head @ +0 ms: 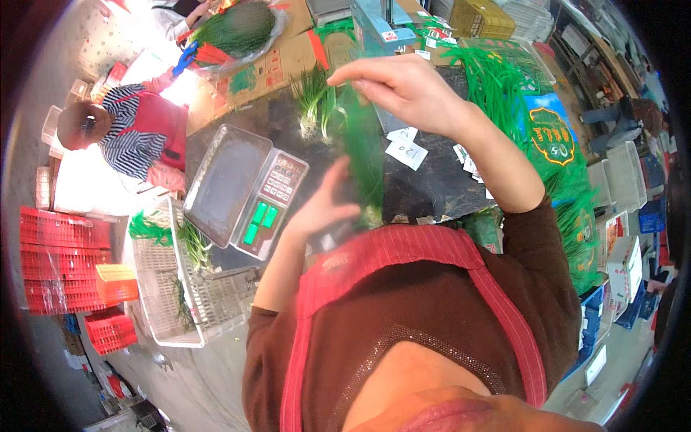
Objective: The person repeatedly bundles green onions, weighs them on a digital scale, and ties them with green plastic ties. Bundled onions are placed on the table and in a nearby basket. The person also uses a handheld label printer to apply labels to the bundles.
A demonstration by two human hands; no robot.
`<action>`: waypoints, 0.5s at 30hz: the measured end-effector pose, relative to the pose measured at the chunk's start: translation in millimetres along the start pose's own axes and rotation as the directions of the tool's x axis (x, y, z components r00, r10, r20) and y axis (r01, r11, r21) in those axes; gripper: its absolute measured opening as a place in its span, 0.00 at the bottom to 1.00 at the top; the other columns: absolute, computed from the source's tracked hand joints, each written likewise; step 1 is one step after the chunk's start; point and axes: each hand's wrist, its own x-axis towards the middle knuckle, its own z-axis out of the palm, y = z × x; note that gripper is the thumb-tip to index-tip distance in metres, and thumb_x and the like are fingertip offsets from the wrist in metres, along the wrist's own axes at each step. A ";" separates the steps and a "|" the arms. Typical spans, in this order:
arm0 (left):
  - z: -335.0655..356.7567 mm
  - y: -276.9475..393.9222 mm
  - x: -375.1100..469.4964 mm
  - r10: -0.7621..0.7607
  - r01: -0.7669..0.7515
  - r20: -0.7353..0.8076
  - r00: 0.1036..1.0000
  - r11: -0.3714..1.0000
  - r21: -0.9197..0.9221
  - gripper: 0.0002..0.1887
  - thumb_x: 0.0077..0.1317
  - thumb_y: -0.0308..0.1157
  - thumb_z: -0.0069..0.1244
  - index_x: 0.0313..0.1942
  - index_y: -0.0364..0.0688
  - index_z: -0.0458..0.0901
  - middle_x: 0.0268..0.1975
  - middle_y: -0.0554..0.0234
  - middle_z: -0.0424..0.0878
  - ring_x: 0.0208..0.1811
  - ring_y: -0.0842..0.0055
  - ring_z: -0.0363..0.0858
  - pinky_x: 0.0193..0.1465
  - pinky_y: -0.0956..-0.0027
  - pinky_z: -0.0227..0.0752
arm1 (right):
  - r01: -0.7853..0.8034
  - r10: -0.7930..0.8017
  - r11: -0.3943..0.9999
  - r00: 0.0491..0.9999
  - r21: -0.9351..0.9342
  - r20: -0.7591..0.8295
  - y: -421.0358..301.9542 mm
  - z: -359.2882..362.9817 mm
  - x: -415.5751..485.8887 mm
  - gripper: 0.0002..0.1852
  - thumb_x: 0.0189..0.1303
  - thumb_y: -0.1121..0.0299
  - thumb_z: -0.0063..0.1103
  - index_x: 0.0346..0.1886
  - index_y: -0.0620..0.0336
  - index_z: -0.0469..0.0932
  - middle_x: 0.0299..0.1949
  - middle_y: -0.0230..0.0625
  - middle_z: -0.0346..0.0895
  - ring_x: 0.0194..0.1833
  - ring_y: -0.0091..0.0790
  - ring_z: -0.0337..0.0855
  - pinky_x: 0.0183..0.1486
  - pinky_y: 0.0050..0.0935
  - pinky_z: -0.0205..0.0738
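A green mesh or plastic sleeve, blurred by motion, stretches down the dark tabletop towards my apron, with long green stalks seemingly inside and pale ends low down. At its upper part my right hand is bent over, fingertips pinched on the green material. Blurred too, my left hand is beside the lower part, thumb and fingers apart; whether the thumb touches the sleeve is unclear. Spring onions with white roots lie beyond my left hand. A digital scale with an empty metal tray stands left of that hand.
Paper cards lie right of the sleeve. Green ties and printed green bags cover the right side. A blue metal device stands at the back. White crates are at lower left. A person in a striped top works at left.
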 end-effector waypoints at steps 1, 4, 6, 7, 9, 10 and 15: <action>-9.0 20.4 14.6 0.119 -0.128 -0.081 0.990 0.985 -0.118 0.61 0.50 0.30 0.67 0.78 0.43 0.39 0.79 0.47 0.48 0.81 0.58 0.47 0.80 0.56 0.43 | 0.097 -0.094 0.994 0.994 0.050 -0.059 -5.4 -5.7 2.5 0.12 0.70 0.74 0.53 0.53 0.59 0.81 0.34 0.32 0.81 0.32 0.22 0.79 0.35 0.23 0.72; -28.7 88.1 48.1 0.290 -0.340 -0.180 0.940 0.846 -0.410 0.65 0.49 0.22 0.64 0.79 0.53 0.31 0.77 0.46 0.50 0.79 0.55 0.52 0.76 0.51 0.56 | 0.089 -0.091 0.995 0.995 0.044 0.048 -18.1 -17.2 18.9 0.15 0.65 0.74 0.54 0.53 0.52 0.82 0.34 0.38 0.82 0.31 0.30 0.81 0.35 0.29 0.73; -30.3 128.9 63.6 0.307 -0.374 -0.235 0.922 0.866 -0.332 0.61 0.54 0.18 0.62 0.79 0.50 0.34 0.75 0.49 0.57 0.73 0.61 0.63 0.68 0.56 0.68 | 0.076 -0.072 0.987 0.997 -0.139 0.034 -26.4 -22.7 34.4 0.18 0.62 0.75 0.54 0.55 0.49 0.83 0.33 0.35 0.83 0.29 0.28 0.80 0.33 0.28 0.72; -33.0 147.2 70.1 0.392 -0.444 -0.229 0.891 0.859 -0.255 0.58 0.56 0.18 0.61 0.79 0.49 0.37 0.73 0.51 0.61 0.71 0.64 0.66 0.66 0.59 0.70 | 0.176 -0.178 0.982 0.984 -0.065 -0.024 -31.1 -29.9 35.6 0.18 0.62 0.75 0.54 0.55 0.49 0.83 0.32 0.34 0.83 0.29 0.26 0.79 0.33 0.27 0.72; -36.8 176.6 78.2 0.427 -0.478 -0.258 0.867 0.858 -0.188 0.54 0.56 0.19 0.63 0.78 0.47 0.45 0.70 0.53 0.66 0.66 0.67 0.70 0.64 0.61 0.71 | 0.236 -0.231 0.971 0.967 0.030 -0.108 -35.9 -45.4 32.5 0.19 0.62 0.75 0.55 0.55 0.49 0.83 0.32 0.32 0.83 0.30 0.23 0.78 0.33 0.26 0.71; -36.0 188.4 79.1 0.449 -0.498 -0.264 0.854 0.852 -0.162 0.52 0.56 0.20 0.64 0.77 0.45 0.49 0.69 0.54 0.69 0.64 0.69 0.73 0.63 0.62 0.72 | 0.174 -0.171 0.984 0.981 0.028 -0.087 -35.0 -55.7 27.7 0.17 0.62 0.76 0.54 0.53 0.51 0.85 0.33 0.28 0.83 0.31 0.20 0.78 0.34 0.24 0.70; -47.3 238.3 81.5 0.613 -0.620 -0.399 0.682 0.774 0.131 0.12 0.57 0.24 0.65 0.39 0.39 0.80 0.41 0.73 0.80 0.45 0.84 0.77 0.52 0.75 0.72 | 0.148 0.054 0.939 0.827 0.309 -0.560 11.6 -61.6 8.9 0.25 0.66 0.67 0.57 0.66 0.55 0.68 0.51 0.35 0.77 0.45 0.27 0.77 0.48 0.28 0.72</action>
